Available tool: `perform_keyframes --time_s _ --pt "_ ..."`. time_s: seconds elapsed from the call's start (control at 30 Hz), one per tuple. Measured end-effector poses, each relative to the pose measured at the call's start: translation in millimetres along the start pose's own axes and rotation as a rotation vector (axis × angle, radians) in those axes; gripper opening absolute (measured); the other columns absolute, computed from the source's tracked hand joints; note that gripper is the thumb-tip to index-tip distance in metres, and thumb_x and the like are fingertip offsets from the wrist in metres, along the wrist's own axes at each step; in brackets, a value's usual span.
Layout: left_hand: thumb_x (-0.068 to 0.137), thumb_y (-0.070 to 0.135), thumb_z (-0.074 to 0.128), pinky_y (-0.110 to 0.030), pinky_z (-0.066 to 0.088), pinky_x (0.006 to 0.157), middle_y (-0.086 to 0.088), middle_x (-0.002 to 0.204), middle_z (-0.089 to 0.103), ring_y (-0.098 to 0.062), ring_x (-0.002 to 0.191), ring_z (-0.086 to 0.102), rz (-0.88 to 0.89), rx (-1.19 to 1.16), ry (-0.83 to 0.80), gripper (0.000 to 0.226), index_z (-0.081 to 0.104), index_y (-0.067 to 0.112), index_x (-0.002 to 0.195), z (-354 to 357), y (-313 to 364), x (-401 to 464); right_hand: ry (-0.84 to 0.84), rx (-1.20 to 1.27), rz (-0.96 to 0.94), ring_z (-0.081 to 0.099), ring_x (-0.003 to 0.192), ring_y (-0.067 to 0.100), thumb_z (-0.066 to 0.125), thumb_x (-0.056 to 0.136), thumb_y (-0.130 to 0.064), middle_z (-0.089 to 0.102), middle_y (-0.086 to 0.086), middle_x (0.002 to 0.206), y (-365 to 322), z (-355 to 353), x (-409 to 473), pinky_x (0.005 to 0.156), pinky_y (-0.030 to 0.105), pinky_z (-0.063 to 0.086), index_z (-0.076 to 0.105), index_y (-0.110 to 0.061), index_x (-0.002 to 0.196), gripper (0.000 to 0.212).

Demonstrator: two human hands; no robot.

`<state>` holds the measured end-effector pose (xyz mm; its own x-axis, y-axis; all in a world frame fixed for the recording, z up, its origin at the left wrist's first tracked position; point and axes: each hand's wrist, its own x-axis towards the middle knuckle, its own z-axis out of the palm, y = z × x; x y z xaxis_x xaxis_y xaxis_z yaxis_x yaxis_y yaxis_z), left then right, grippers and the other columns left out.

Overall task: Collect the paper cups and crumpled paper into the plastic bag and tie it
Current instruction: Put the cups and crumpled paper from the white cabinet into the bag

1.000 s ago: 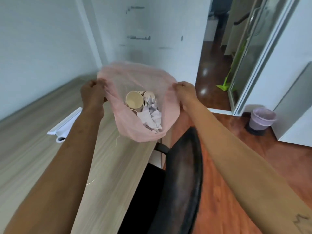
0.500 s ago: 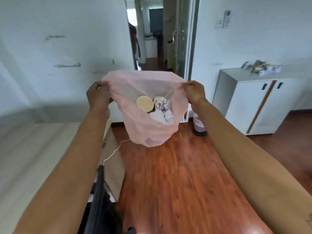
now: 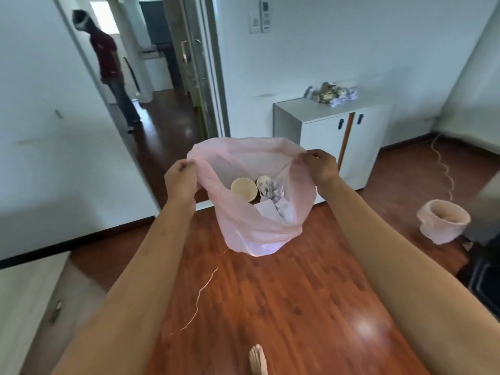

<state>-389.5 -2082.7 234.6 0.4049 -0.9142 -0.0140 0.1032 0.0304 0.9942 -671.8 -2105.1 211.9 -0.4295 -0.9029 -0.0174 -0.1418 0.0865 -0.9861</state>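
Plastic bag point(image 3: 259, 226), thin, pink and translucent, hangs in the air above the wooden floor point(image 3: 297, 307), its long axis near vertical and its open mouth facing up toward the camera. Left hand point(image 3: 181, 182) and right hand point(image 3: 322, 166) each pinch the bag's rim on opposite sides, fingers curled round gathered film. Inside the bag lie paper cups point(image 3: 243, 188) and crumpled paper point(image 3: 273, 209); the load is judged light, the film soft, slippery and tearable, so the rim corners are the best hold for tying.
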Motion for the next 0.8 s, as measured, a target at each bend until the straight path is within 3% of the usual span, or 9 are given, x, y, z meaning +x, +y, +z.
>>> perform_keyframes --time_s 0.1,0.27,0.33,0.4,0.5,0.6,0.67,0.8 --pt "0.092 0.009 0.05 -0.029 0.056 0.074 0.002 0.082 0.062 -0.012 0.076 0.058 -0.039 -0.007 -0.054 0.023 0.062 0.017 0.075 52.2 -27.1 48.6 0.06 -0.03 0.028 0.06 0.09 0.019 0.058 0.094 -0.023 0.065 0.001 0.1 19.2 -5.9 55.8 0.066 0.02 0.045 0.069 -0.016 0.107 0.019" --pt "0.092 0.011 0.051 -0.036 0.052 0.079 -0.003 0.087 0.063 -0.019 0.083 0.057 -0.125 0.03 -0.13 0.021 0.064 0.019 0.078 134.4 -60.8 142.4 0.106 -0.116 0.108 0.061 0.099 0.023 0.058 0.095 -0.027 0.067 0.004 0.111 32.4 4.7 158.1 0.085 0.028 0.048 0.068 -0.019 0.102 0.015" --pt "0.093 0.014 0.053 -0.04 0.056 0.082 -0.006 0.093 0.066 -0.021 0.086 0.061 -0.14 0.037 -0.156 0.016 0.067 0.016 0.086 165.0 -70.8 182.4 0.13 -0.129 0.117 0.062 0.103 0.025 0.059 0.095 -0.031 0.067 0.005 0.113 33.5 11.4 199.4 0.092 0.032 0.05 0.068 -0.021 0.101 0.015" --pt "0.094 0.015 0.053 -0.038 0.058 0.075 -0.006 0.098 0.067 -0.02 0.086 0.062 -0.151 0.033 -0.171 0.015 0.068 0.013 0.097 193.4 -77.8 215.7 0.143 -0.12 0.114 0.063 0.104 0.025 0.06 0.095 -0.032 0.068 0.005 0.114 35.3 17.4 236.1 0.093 0.034 0.051 0.068 -0.02 0.102 0.016" --pt "0.094 0.015 0.054 -0.028 0.052 0.065 -0.003 0.088 0.064 -0.018 0.081 0.061 -0.151 0.048 -0.185 0.015 0.066 0.017 0.086 237.0 -85.3 260.1 0.158 -0.107 0.134 0.064 0.102 0.025 0.06 0.095 -0.033 0.068 0.003 0.111 39.7 23.1 286.0 0.09 0.037 0.052 0.067 -0.022 0.097 0.013" --pt "0.084 0.023 0.058 -0.039 0.058 0.079 -0.008 0.09 0.068 -0.023 0.082 0.062 -0.116 0.108 -0.192 0.013 0.065 0.024 0.074 282.9 -85.7 311.7 0.189 -0.043 0.139 0.064 0.094 0.024 0.061 0.094 -0.03 0.068 0.004 0.107 38.6 23.5 347.5 0.077 0.032 0.054 0.067 -0.021 0.095 0.011" --pt "0.083 0.023 0.057 -0.037 0.058 0.073 -0.013 0.099 0.07 -0.023 0.08 0.063 -0.076 0.117 -0.2 0.012 0.066 0.026 0.076 315.6 -85.4 345.3 0.2 -0.015 0.126 0.063 0.086 0.022 0.061 0.094 -0.028 0.068 0.005 0.102 36.8 21.5 391.6 0.066 0.027 0.049 0.068 -0.02 0.091 0.011" --pt "0.092 0.015 0.054 -0.03 0.056 0.066 -0.007 0.093 0.068 -0.02 0.082 0.065 -0.006 0.048 -0.212 0.017 0.065 0.022 0.082 391.9 -74.9 401.6 0.185 0.057 0.068 0.069 0.096 0.03 0.063 0.091 -0.027 0.072 0.01 0.103 31.0 17.2 489.3 0.087 0.04 0.057 0.066 -0.025 0.08 0.011"
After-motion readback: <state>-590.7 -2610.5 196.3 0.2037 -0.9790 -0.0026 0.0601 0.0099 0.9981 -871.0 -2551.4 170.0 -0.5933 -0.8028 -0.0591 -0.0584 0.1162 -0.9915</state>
